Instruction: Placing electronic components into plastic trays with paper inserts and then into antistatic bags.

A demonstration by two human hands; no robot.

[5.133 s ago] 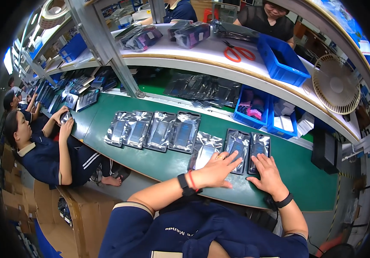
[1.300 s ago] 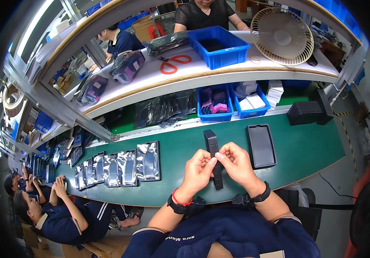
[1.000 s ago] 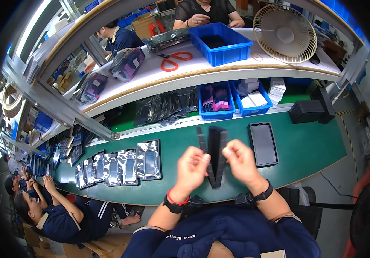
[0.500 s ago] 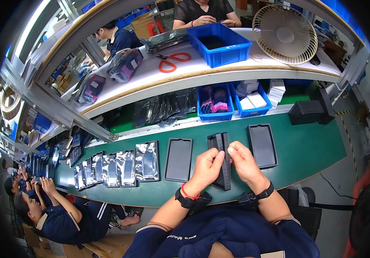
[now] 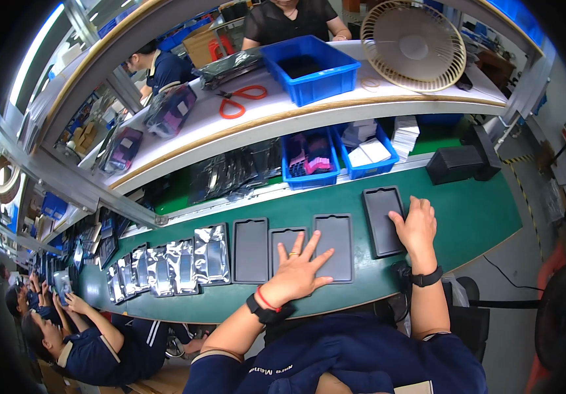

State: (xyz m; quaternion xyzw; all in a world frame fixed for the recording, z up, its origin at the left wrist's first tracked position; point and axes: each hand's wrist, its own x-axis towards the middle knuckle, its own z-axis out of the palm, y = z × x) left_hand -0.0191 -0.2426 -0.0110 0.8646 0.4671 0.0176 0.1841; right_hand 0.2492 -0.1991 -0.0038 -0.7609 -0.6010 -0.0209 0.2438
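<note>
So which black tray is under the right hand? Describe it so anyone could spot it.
Find the green belt running below the white shelf. Four black trays lie on it in a row; the right hand rests on the rightmost tray. It alone sits apart, higher up, nearest the black box.

Black phone cases [image 5: 333, 246] on green belt [image 5: 473, 210], silver pouches [image 5: 210, 253], blue bins [image 5: 309, 69], red scissors [image 5: 240, 100].
</note>
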